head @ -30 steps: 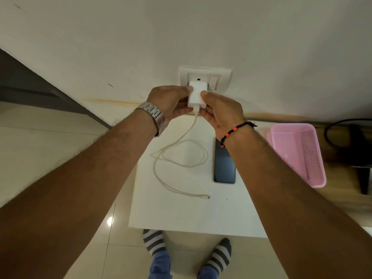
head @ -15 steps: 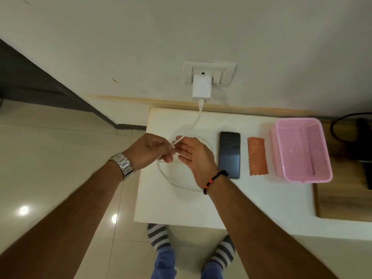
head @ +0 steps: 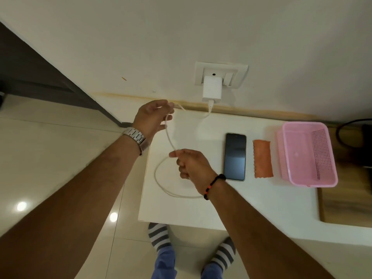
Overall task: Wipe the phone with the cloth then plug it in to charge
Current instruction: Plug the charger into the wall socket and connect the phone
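A dark phone (head: 235,156) lies face up on the white table (head: 251,206), with a folded orange cloth (head: 262,158) just to its right. The white charger (head: 211,89) sits in the wall socket (head: 221,74). Its white cable (head: 161,182) runs left to my left hand (head: 153,117), which pinches it high above the table's left edge. From there the cable drops to my right hand (head: 192,165), closed on it left of the phone, and loops on the table below. The cable's free end is hidden.
A pink plastic basket (head: 308,154) stands right of the cloth. A wooden surface (head: 346,204) and a black cord (head: 342,127) lie at the far right. Tiled floor (head: 60,158) and my striped socks (head: 159,236) show below the table's left and front edges.
Both hands left the charger, now plugged into the socket, and came down to the cable. They have since moved apart, the left hand rising up and left, drawing the cable out between them.
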Action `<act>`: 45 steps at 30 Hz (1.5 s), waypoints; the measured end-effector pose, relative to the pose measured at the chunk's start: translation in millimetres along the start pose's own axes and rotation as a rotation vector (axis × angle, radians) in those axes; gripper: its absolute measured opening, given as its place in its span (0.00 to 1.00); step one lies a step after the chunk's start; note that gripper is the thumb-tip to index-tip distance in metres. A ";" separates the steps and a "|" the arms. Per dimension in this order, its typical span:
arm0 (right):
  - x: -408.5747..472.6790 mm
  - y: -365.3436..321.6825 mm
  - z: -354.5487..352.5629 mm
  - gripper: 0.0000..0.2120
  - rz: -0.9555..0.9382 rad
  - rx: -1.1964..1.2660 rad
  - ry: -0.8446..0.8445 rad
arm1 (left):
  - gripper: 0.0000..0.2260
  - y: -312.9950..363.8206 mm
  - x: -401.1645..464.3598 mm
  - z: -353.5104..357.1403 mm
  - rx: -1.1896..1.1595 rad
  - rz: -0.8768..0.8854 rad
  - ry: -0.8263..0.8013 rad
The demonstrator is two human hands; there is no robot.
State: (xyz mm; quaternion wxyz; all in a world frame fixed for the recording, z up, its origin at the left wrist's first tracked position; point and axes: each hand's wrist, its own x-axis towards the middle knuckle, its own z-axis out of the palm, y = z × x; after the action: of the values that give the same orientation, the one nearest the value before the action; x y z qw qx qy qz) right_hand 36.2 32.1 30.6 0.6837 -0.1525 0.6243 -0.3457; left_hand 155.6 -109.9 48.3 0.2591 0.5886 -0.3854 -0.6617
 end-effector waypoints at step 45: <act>-10.8 -47.8 -102.5 0.16 -0.179 0.750 -0.009 | 0.17 -99.0 19.6 -70.9 0.622 -0.162 0.349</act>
State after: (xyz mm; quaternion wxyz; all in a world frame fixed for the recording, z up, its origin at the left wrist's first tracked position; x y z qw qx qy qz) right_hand -75.4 28.0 51.5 0.6618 0.0527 0.4357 -0.6078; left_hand 232.6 -83.8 -44.4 0.0762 0.7720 -0.4701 -0.4210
